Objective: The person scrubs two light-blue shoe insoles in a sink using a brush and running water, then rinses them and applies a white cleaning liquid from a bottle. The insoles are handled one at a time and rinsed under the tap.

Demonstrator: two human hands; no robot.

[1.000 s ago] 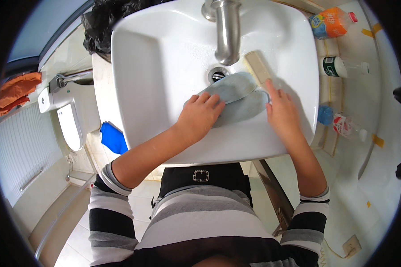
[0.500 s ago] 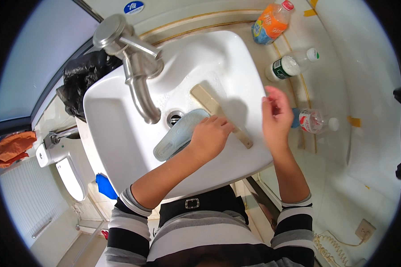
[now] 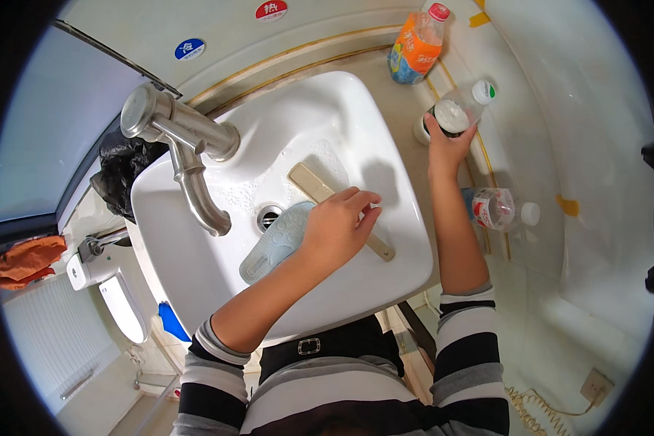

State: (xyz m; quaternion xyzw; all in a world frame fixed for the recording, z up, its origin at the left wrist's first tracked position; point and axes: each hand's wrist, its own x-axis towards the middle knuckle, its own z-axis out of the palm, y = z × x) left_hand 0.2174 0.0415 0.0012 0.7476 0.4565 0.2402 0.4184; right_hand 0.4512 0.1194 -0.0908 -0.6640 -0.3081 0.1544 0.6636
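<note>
In the white sink (image 3: 189, 283) lies a light blue slipper sole (image 3: 275, 245) with a bumpy, oval-patterned face up. Beside it, a beige long-handled brush (image 3: 314, 182) runs diagonally across the basin. My left hand (image 3: 339, 227) hovers over the brush handle and the near end of the sole, with fingers loosely bent, thumb apart and nothing visible in them. On the ledge right of the sink, my right hand (image 3: 449, 149) is closed round a clear plastic bottle (image 3: 470, 103) that has a white and green cap and white contents. The fingers cover much of its dark label.
A metal faucet (image 3: 196, 182) arches over the basin near the drain (image 3: 269, 216). An orange-labelled bottle (image 3: 416, 49) and a clear bottle with a white cap (image 3: 500, 209) stand along the right ledge. A black plastic bag (image 3: 120, 171) sits left of the sink.
My right hand has reached forward and taken hold of the middle bottle. My left hand has lifted off the sole, which now shows its bumpy face. The view has shifted slightly.
</note>
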